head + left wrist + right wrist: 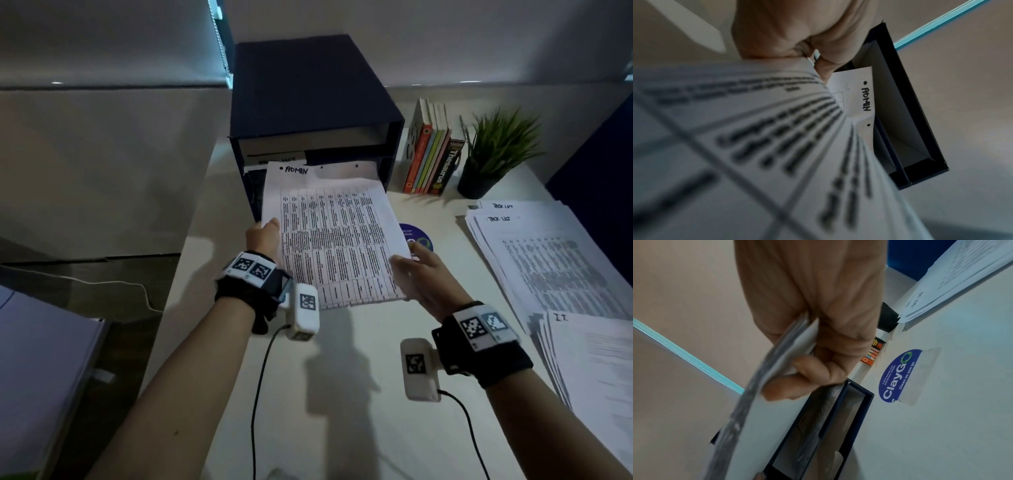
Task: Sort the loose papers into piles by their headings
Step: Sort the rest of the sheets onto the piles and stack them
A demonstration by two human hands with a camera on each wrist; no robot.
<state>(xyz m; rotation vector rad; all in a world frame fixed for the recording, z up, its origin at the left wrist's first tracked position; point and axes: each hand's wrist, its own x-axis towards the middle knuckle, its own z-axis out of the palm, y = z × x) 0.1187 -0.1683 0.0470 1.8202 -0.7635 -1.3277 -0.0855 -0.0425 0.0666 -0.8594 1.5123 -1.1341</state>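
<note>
A stack of papers headed ADMIN [329,236] is held above the white desk, its top edge at the mouth of a dark blue shelf box [308,99]. My left hand [265,236] grips the stack's left edge, thumb on top. My right hand [416,270] pinches the lower right corner, fingers curled under it [797,378]. In the left wrist view the ADMIN heading [866,99] sits just before the box opening [900,113]. On the right lie a pile headed TASK LIST [544,253] and a pile headed I.T. [596,363].
A row of books [431,154] and a potted plant [493,154] stand right of the box. A round blue sticker [419,236] lies on the desk under the stack's corner. Wrist camera cables [260,377] trail down. Another white stack [37,359] sits at far left.
</note>
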